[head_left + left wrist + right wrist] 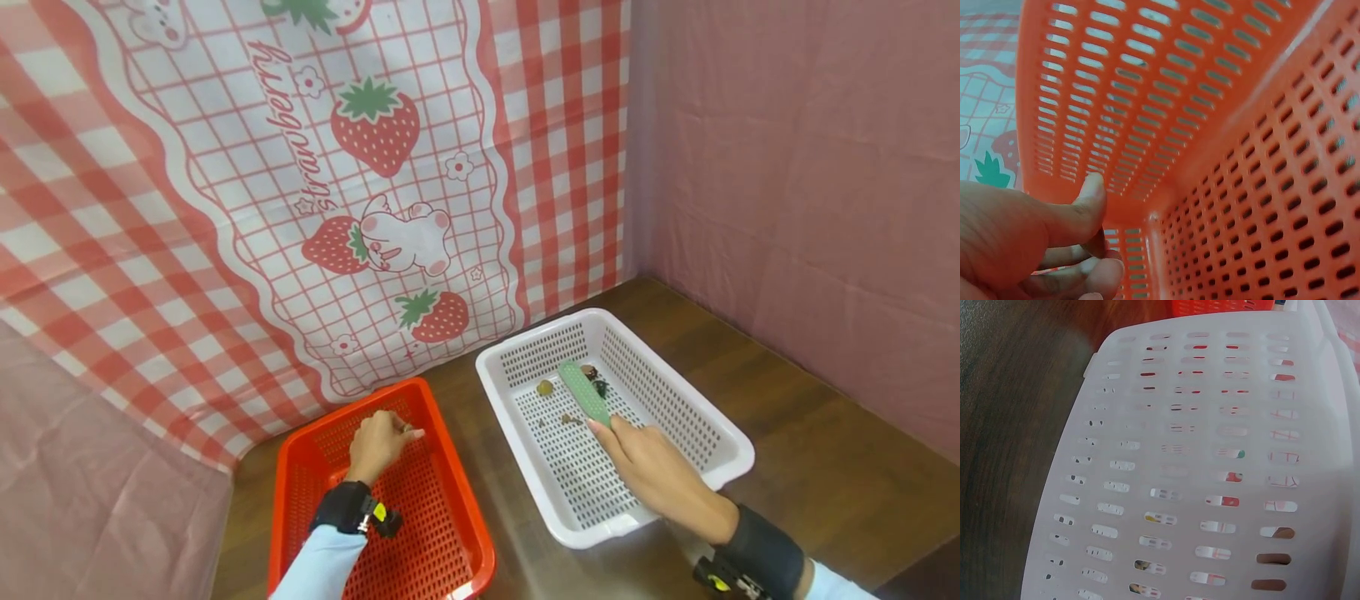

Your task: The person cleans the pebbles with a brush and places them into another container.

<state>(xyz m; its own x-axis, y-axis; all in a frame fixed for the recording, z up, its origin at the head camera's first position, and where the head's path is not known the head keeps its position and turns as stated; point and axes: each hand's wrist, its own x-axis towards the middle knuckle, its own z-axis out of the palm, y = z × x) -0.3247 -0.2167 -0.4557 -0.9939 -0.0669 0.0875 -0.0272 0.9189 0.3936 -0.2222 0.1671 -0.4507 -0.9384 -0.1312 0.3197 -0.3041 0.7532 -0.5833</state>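
Note:
My left hand [377,446] is down inside the red basket [463,508], near its far end. Between its thumb and fingertips, the left wrist view shows a small dark brown piece [1095,242], mostly covered by the fingers. My right hand [652,467] reaches over the near side of the white basket [517,467]. It grips one end of a flat green paddle-shaped thing [583,392] dotted with small light marks, which points toward the basket's far end. Around the paddle lie a yellow-green ball [544,388], a dark clump [601,387] and small brown bits [568,419].
Both perforated baskets stand side by side on a brown wooden table [817,433]. Behind them hangs a red-checked strawberry cloth [375,125], with a pink cloth [810,167] on the right. In the right wrist view, the white basket's slotted wall [1172,450] blocks most of its contents.

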